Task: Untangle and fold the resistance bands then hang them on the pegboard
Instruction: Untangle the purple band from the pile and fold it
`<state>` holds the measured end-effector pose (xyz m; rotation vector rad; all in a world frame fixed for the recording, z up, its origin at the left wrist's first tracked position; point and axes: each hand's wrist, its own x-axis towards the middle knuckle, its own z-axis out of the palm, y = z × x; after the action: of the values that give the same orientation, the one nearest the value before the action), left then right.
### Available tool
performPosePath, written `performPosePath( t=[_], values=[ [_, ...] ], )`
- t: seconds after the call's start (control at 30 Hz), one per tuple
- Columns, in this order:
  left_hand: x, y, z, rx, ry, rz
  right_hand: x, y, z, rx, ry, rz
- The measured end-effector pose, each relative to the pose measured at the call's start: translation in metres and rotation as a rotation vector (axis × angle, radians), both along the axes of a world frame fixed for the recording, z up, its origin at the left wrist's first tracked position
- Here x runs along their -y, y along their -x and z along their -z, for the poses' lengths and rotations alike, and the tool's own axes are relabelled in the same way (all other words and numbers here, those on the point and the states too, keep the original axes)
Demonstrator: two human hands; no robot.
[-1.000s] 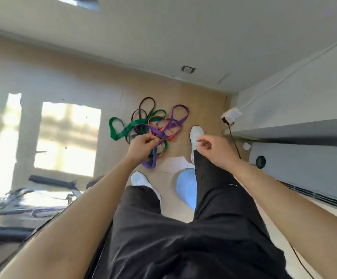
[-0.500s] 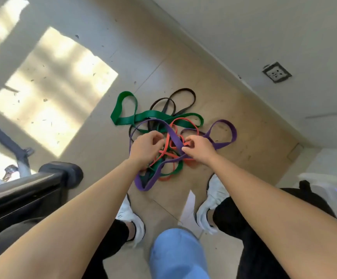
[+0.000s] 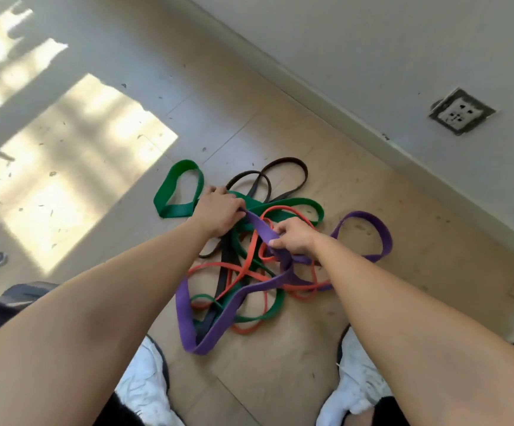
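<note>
A person bends over a tangle of resistance bands on a pale tiled floor point(image 3: 280, 379), close to the foot of a white wall point(image 3: 372, 41) and its skirting board point(image 3: 341, 99). The left hand point(image 3: 218, 212) is curled down onto the far side of the heap, its fingers closed round one end of a short taut stretch of the flat purple rubber resistance band point(image 3: 185, 318). The right hand point(image 3: 294, 236) pinches the other end of that stretch between thumb and bent fingers, just beside the left. From the two hands the purple band drops back into the heap, one long loop reaching toward the person's feet and another lying out to the right, nearer the wall. Woven through it are a wide green rubber band point(image 3: 175, 211), whose open loop lies on the floor to the left of the left hand, a thin orange-red rubber band point(image 3: 304, 296) that crosses the purple one several times, and a narrow black rubber band point(image 3: 286, 160) with two loops at the far edge of the pile. All four bands touch and overlap. A pair of white shoes, left point(image 3: 145, 385) and right point(image 3: 357, 382), stands either side of the near end of the heap. A grubby white wall socket point(image 3: 461, 111) sits low on the wall, and a bright patch of sunlight point(image 3: 74, 167) falls on the floor well to the left
</note>
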<state>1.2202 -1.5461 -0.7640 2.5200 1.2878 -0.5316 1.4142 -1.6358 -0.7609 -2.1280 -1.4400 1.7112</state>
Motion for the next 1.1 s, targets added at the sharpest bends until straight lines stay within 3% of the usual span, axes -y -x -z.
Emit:
performPosePath(
  t=[0.13,0.33,0.47,0.6,0.7,0.9,1.1],
  values=[
    [-0.013,0.009,-0.048,0.186,0.395,-0.224,-0.020,-0.016,-0.052,-0.079,-0.013,-0.010],
    [-0.007,0.020,-0.146,0.519,0.560,-0.405,-0.027,-0.022,-0.142,-0.079,-0.253,0.005],
    [0.004,0.027,-0.240,0.749,0.533,-0.423,-0.018,-0.019,-0.222,-0.168,-0.465,0.101],
    [0.020,0.040,-0.318,0.963,0.325,-0.303,-0.010,-0.005,-0.308,-0.345,-0.744,0.256],
    [0.040,0.044,-0.350,1.180,0.176,-0.331,-0.001,0.008,-0.369,-0.539,-0.859,0.325],
    [0.072,0.038,-0.386,1.229,0.008,-0.305,0.022,0.014,-0.462,-0.609,-1.043,0.255],
    [0.088,0.011,-0.406,1.267,0.168,-0.314,0.034,0.001,-0.492,-0.672,-1.070,0.257]
  ],
)
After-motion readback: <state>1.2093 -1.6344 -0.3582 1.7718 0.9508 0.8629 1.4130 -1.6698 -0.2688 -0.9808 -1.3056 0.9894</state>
